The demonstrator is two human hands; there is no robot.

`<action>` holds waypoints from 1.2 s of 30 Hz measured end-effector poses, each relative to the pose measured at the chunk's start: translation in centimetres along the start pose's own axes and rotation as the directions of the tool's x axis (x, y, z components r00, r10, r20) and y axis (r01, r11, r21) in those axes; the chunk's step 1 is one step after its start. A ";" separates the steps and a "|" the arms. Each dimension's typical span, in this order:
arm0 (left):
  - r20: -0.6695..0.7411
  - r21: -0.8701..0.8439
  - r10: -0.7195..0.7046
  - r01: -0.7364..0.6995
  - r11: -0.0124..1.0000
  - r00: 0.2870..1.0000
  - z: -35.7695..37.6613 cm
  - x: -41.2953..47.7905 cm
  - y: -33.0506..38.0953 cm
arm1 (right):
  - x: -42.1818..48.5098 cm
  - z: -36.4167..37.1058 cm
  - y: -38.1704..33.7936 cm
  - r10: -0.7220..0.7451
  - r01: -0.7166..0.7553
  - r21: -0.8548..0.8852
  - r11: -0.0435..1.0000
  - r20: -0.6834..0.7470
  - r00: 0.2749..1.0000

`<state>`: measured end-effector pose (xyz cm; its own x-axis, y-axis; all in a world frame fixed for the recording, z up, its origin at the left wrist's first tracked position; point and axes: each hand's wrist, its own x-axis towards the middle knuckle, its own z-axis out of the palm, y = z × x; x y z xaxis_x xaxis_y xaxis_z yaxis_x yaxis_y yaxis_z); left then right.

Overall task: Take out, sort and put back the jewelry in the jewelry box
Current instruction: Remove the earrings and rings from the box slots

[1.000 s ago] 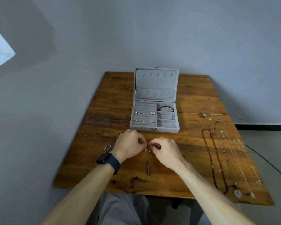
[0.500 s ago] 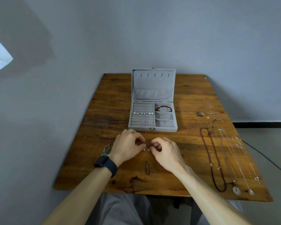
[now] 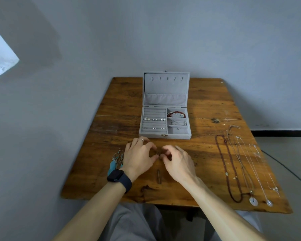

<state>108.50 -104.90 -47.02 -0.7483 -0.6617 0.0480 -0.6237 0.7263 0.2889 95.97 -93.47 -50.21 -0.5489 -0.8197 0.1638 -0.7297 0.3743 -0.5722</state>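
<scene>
In the head view the left hand [image 3: 139, 156] and right hand [image 3: 178, 162] are drawn together on the table [image 3: 94, 171], just in front of the box [image 3: 177, 136]. Their curled fingertips meet on a small piece [image 3: 158, 153] and pinch it between them; it is too small to tell what it is. The likeliest slip, I judge, is that piece springing out of the pinch and rolling away over the wood, since so little of it is held. The left wrist lies against the feather earrings [image 3: 116, 160] and could drag them towards the edge. The necklaces [image 3: 241, 162] lie side by side and could tangle if lifted carelessly. The box sits mid-table, open, with its lid upright on the wall side and its clasp facing the person; its long axis runs left to right. The necklaces run near to far, pendants nearest the person.
</scene>
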 end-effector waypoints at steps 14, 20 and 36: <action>0.050 -0.071 0.051 -0.048 0.996 0.997 -0.6 0.5 -0.5 | -0.4 0.9 -0.1 0.008 -0.003 0.060 0.998 -0.077 0.997; -0.015 -0.016 0.046 -0.047 0.999 0.999 -0.5 -0.1 -0.8 | -1.3 1.6 0.5 0.002 0.007 0.072 0.997 -0.115 0.993; 0.029 0.002 0.073 -0.073 0.997 0.997 -0.3 -0.4 -0.7 | -1.2 1.4 0.0 0.028 -0.024 0.048 0.999 -0.070 0.997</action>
<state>109.26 -105.20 -46.96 -0.7979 -0.6014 0.0408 -0.5680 0.7728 0.2830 97.18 -93.04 -51.52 -0.5961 -0.7766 0.2037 -0.6957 0.3730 -0.6139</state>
